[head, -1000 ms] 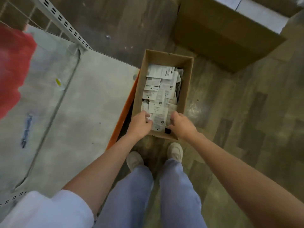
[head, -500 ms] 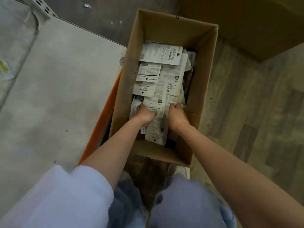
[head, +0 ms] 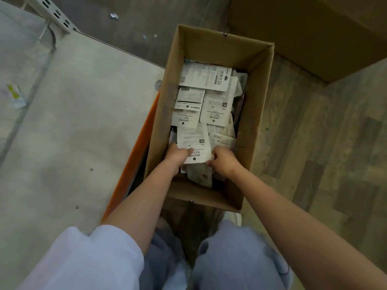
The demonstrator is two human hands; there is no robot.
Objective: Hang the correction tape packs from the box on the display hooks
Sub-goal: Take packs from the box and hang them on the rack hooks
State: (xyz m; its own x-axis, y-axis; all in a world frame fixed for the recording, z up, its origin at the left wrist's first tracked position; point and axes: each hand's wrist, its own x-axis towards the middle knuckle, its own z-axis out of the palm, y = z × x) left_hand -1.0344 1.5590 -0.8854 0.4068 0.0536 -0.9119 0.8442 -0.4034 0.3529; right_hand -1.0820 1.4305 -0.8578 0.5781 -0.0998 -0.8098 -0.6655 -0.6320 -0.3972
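Note:
An open cardboard box [head: 258, 97] stands on the floor in front of my feet, holding several white-backed correction tape packs [head: 215, 109] lying face down. Both hands are inside the box at its near end. My left hand [head: 177, 154] grips the near left edge of the top pack [head: 193, 141], thumb on its card. My right hand [head: 225, 161] has curled fingers at that pack's near right corner and on the packs under it. No display hooks are in view.
A grey shelf board [head: 73, 122] with an orange front edge [head: 134, 162] lies left of the box. A perforated shelf upright [head: 55, 13] is at the top left. A larger cardboard box [head: 314, 36] stands behind to the right. Wood-pattern floor [head: 324, 143] spreads to the right.
I have bent down closer to the box. Both hands went from its near rim deeper in, and now a pack is lifted slightly between them.

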